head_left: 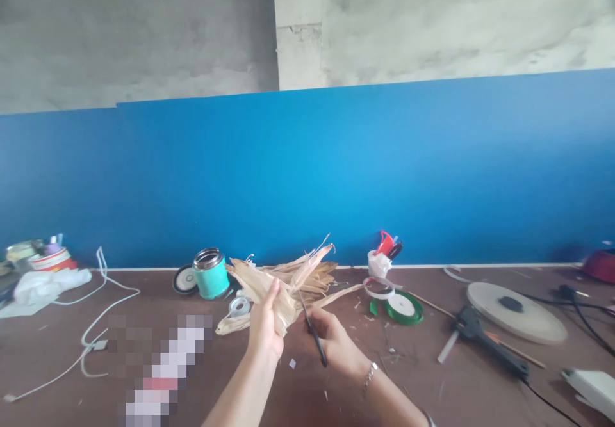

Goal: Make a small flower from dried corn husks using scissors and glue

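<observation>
My left hand (267, 324) is closed around a dried corn husk (257, 289), pale and papery, lifted above the table. In my right hand (332, 336) is a pair of scissors (317, 340) with dark handles. Its thin blade points up and away from me, against the right side of the husk; whether the blades are apart is too small to tell. Behind my hands lies a heap of more dried husks (319, 280), browner, partly hidden by the held one. A roll of clear tape (239, 306) sits left of my left hand.
A teal jar (211, 276) stands left of the husks. To the right are a white cup (378, 264) with pens, a green ribbon spool (403, 307), a glue gun (492, 344) and a round turntable (516, 315). A white cable (91, 334) lies left. A blue partition (307, 171) rises behind.
</observation>
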Demonstrator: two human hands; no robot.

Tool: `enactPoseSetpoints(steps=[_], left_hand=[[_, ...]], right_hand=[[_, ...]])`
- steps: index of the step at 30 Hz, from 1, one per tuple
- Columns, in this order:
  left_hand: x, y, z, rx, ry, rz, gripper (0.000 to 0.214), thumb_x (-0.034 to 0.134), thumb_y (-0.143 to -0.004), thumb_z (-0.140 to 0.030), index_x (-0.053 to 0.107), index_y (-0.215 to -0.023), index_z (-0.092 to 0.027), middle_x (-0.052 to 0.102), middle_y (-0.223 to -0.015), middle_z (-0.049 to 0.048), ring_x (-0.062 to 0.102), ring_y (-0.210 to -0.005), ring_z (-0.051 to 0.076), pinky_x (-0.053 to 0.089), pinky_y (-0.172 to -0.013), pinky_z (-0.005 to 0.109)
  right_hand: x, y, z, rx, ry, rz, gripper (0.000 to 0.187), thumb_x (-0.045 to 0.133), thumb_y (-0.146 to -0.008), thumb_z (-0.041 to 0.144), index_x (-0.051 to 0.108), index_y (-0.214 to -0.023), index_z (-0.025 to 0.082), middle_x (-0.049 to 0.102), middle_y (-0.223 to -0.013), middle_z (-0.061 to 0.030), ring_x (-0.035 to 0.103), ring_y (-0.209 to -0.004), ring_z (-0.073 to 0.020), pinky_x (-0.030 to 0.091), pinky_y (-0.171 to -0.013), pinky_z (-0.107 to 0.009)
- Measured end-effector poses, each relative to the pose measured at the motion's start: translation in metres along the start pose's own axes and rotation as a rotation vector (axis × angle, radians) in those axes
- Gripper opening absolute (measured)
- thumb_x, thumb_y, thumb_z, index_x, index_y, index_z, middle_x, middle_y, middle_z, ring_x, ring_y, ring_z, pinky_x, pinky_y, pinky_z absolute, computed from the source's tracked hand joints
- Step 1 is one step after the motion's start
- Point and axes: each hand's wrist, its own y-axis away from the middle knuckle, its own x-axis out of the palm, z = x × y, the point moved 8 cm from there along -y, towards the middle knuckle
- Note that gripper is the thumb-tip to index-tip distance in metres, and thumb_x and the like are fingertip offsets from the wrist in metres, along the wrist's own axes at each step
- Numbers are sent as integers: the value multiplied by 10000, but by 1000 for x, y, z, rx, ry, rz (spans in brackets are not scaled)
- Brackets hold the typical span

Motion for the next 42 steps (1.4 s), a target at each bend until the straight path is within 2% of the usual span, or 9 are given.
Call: enactPoseSetpoints(steps=[3, 6, 11, 13, 18, 22, 27, 33, 42], left_hand=[[-3, -2, -4, 18, 4, -31, 118, 724, -707, -182, 662, -792, -129, 716, -684, 33, 683, -580, 133, 528, -540, 196], [-3, -1, -6, 60, -9, -27, 184, 748, -676, -174, 661, -831, -127, 718, -710, 34, 685, -607, 143, 539, -553, 212], [3, 9, 4, 56, -43, 5, 274, 758, -671, -192, 646, -913, -128, 701, -689, 23, 668, -574, 146, 540, -549, 237], [5, 12, 12, 20, -54, 25, 265, 759, -671, -209, 649, -895, -121, 697, -681, 27, 664, -567, 148, 536, -535, 239], [5, 13, 24, -18, -40, 55, 272, 758, -677, -218, 659, -908, -114, 717, -782, 55, 682, -664, 159, 543, -586, 238], [4, 14, 26, -14, -16, 54, 264, 744, -693, -197, 653, -928, -121, 715, -806, 55, 683, -690, 161, 545, -603, 243], [6, 16, 25, -5, -13, 55, 233, 730, -706, -187, 652, -910, -106, 707, -811, 72, 682, -687, 166, 553, -618, 259], [5, 14, 28, -15, -12, 62, 231, 725, -710, -186, 646, -913, -109, 706, -817, 83, 691, -721, 181, 559, -646, 266], [5, 16, 27, -20, 5, 35, 251, 694, -736, -170, 634, -975, -122, 708, -822, 70, 691, -690, 167, 559, -628, 260]], right_hand=[[-1, 0, 2, 4, 12, 2, 192, 662, -625, 198, 554, -781, 169, 466, -587, 67, 373, -525, -74, 304, -487, -197], [0, 1, 3, 8, 74, 0, 147, 631, -617, 156, 554, -742, 168, 460, -568, 68, 380, -522, -77, 309, -484, -197], [3, 1, 4, -1, 34, 9, 127, 605, -603, 111, 569, -716, 158, 502, -577, 59, 433, -534, -87, 348, -496, -199], [5, 0, 8, -31, -25, 14, 138, 643, -611, 132, 579, -730, 159, 554, -621, 41, 498, -585, -114, 405, -552, -222], [11, 0, 24, -93, -72, 32, 308, 733, -633, 283, 633, -903, 177, 671, -792, -36, 614, -789, -231, 492, -678, -319], [12, 2, 32, -116, -42, 26, 332, 729, -657, 281, 644, -961, 176, 694, -859, -56, 625, -838, -248, 505, -705, -329], [7, 2, 26, -128, -21, -3, 315, 717, -669, 219, 651, -969, 152, 702, -883, -59, 638, -820, -235, 509, -685, -303], [4, 2, 19, -158, -24, -53, 388, 701, -697, 232, 635, -1070, 150, 704, -936, -70, 640, -884, -248, 503, -811, -358], [7, 7, 30, -163, 20, -137, 287, 682, -696, 277, 685, -951, 147, 721, -856, -75, 648, -868, -275, 517, -793, -382]])
